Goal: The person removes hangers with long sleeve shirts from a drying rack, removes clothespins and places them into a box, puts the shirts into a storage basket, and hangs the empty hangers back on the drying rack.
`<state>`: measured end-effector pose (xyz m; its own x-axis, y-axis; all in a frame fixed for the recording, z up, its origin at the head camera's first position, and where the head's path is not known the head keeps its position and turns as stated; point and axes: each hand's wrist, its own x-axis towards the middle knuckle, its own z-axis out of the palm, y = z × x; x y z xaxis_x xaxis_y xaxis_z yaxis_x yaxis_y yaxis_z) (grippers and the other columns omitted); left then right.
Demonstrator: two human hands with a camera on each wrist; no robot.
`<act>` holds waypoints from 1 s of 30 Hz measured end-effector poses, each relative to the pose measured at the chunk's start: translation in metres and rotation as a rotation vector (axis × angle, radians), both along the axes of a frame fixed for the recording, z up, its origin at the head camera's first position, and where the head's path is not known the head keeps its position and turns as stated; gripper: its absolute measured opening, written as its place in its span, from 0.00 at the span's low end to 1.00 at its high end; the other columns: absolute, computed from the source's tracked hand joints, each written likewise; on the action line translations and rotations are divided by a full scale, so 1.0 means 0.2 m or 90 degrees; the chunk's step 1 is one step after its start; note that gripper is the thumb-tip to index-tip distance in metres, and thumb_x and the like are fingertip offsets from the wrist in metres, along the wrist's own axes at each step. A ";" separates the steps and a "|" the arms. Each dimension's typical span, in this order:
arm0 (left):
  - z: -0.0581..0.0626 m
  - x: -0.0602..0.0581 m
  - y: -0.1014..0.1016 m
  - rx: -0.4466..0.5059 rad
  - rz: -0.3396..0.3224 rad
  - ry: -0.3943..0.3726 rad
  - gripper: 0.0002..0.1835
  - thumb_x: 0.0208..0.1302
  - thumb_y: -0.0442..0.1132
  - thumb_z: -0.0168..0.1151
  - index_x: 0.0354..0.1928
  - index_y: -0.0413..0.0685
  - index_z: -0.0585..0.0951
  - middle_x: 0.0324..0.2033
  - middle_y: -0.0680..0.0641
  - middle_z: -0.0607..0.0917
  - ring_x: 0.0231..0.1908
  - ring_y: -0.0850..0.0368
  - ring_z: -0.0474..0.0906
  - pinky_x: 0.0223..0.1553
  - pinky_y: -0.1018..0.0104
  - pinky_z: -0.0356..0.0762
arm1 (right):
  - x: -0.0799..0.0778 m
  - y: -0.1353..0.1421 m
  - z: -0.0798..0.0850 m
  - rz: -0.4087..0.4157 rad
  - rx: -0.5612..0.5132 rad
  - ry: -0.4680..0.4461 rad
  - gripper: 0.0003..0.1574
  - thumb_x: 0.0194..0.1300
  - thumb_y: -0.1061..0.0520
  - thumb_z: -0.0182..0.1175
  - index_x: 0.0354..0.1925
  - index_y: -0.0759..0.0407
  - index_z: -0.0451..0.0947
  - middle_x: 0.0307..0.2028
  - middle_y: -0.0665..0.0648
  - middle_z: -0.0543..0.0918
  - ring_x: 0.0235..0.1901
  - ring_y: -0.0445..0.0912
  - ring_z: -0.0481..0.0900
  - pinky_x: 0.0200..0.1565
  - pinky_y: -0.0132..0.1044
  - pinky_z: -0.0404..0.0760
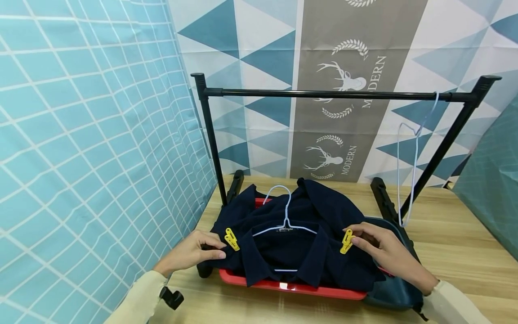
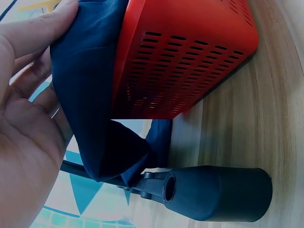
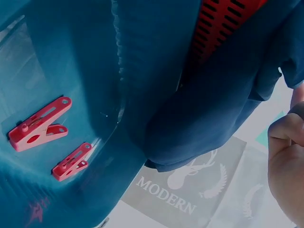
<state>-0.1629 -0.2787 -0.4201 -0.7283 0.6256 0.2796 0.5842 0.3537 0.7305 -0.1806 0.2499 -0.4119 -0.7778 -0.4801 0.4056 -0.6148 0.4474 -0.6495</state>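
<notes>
A dark navy collared shirt, with a white hanger in its neck, is spread over a red basket. Two yellow clothespins lie on it, one at each shoulder. My right hand pinches the right clothespin between thumb and fingers; that grip is out of the right wrist view. Close beside the left clothespin, my left hand has its fingers and thumb loosely apart at the shirt's edge. In the left wrist view, dark cloth hides its fingertips.
A black rack stands behind, a second white hanger hanging at its right end. Right of the red basket is a blue-green bin, holding a large pink clothespin and a smaller one. Below is the wooden tabletop.
</notes>
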 end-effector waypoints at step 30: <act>0.03 0.01 0.00 0.025 -0.031 -0.034 0.11 0.71 0.30 0.64 0.49 0.46 0.90 0.26 0.52 0.75 0.27 0.65 0.70 0.29 0.66 0.71 | 0.01 -0.02 0.00 0.044 -0.060 0.106 0.26 0.62 0.76 0.66 0.47 0.47 0.83 0.35 0.43 0.84 0.20 0.35 0.71 0.21 0.27 0.71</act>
